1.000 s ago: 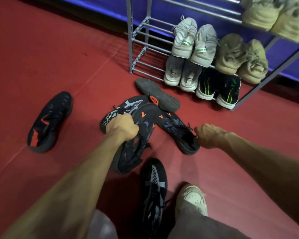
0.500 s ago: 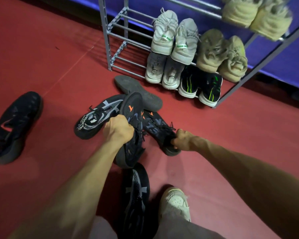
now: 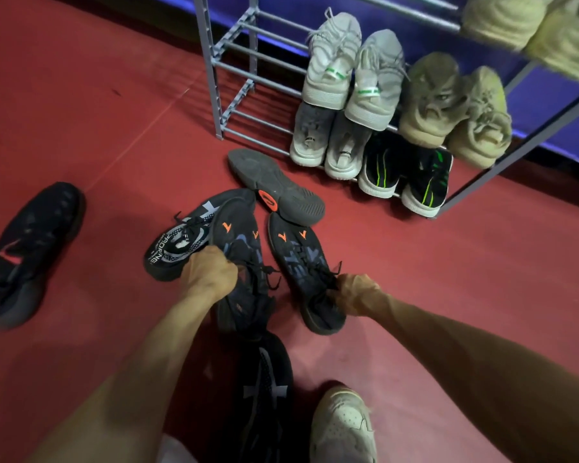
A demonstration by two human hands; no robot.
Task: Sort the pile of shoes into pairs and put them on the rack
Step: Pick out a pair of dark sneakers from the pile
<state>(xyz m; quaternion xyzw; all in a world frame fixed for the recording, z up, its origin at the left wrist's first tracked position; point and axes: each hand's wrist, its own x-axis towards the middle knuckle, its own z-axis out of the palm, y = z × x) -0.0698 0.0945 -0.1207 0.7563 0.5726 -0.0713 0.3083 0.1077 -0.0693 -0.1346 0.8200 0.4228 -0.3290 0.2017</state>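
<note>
Two matching black shoes with orange marks lie side by side on the red floor. My left hand grips the left one at its collar. My right hand holds the right one by its laces and tongue. A black shoe with white lettering lies under the left one. An upturned shoe shows its grey sole just beyond. Another black shoe lies near my feet. A black and red shoe sits far left. The grey metal rack stands at the back.
The rack's right part holds pairs: white-grey sneakers, beige sneakers, grey ones and black-green ones. More beige shoes sit on a higher shelf. The rack's left bars are bare. My white shoe is at the bottom.
My right hand reached in and closed on the right orange-marked shoe. My left hand kept its grip on the other one. The view shifted, so the pile sits more to the centre.
</note>
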